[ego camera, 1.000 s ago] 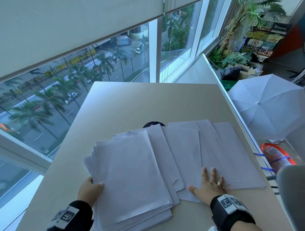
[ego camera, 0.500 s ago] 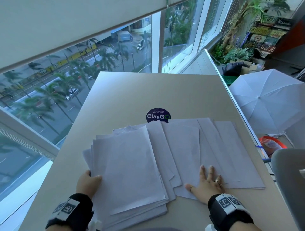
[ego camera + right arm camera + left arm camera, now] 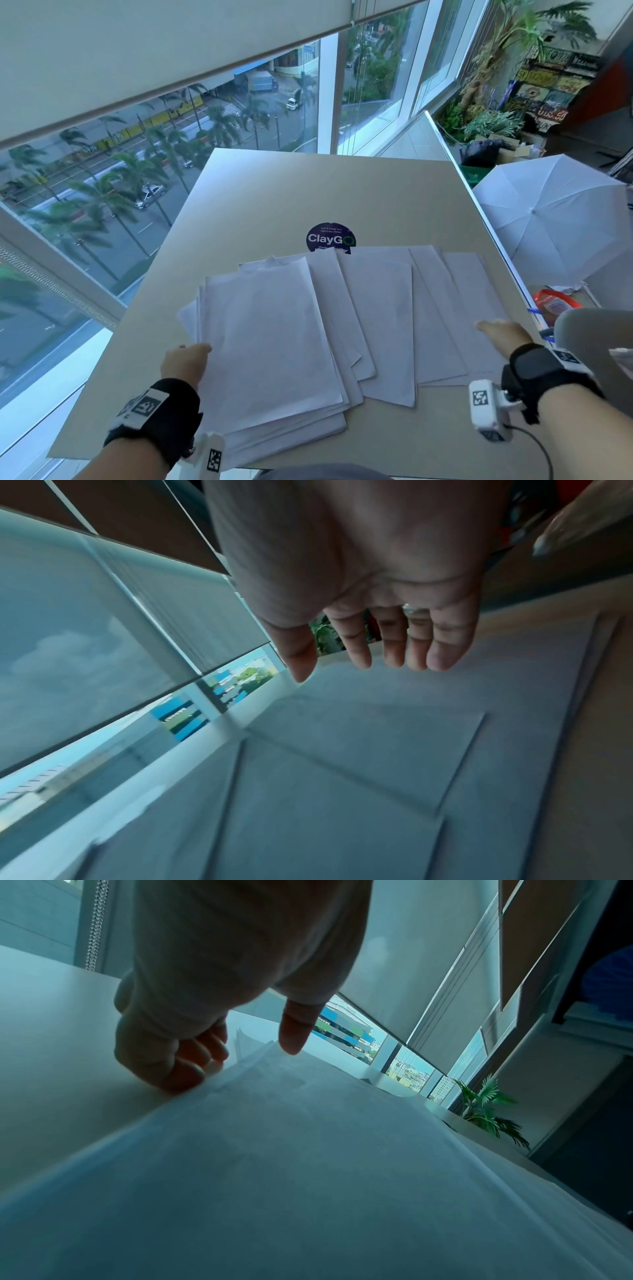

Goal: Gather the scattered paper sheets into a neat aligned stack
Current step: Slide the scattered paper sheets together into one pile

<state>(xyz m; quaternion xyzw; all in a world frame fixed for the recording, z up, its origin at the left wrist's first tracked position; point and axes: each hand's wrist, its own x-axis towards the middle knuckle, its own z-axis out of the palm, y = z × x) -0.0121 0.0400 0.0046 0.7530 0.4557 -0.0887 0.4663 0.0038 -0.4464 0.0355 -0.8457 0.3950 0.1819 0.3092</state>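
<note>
Paper sheets (image 3: 342, 325): fanned across lower centre of the table (image 3: 274, 192). Light, limp, slippery; best squared by pushing the outer edges inward. Left hand (image 3: 185, 363): fingers curled against the pile's left edge. Right hand (image 3: 503, 334): spread flat, lower right.

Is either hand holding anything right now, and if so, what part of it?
The left hand grips the paper pile at its left edge, fingers curled under, thumb above. The right hand is open over the spread sheets, holding nothing.
</note>
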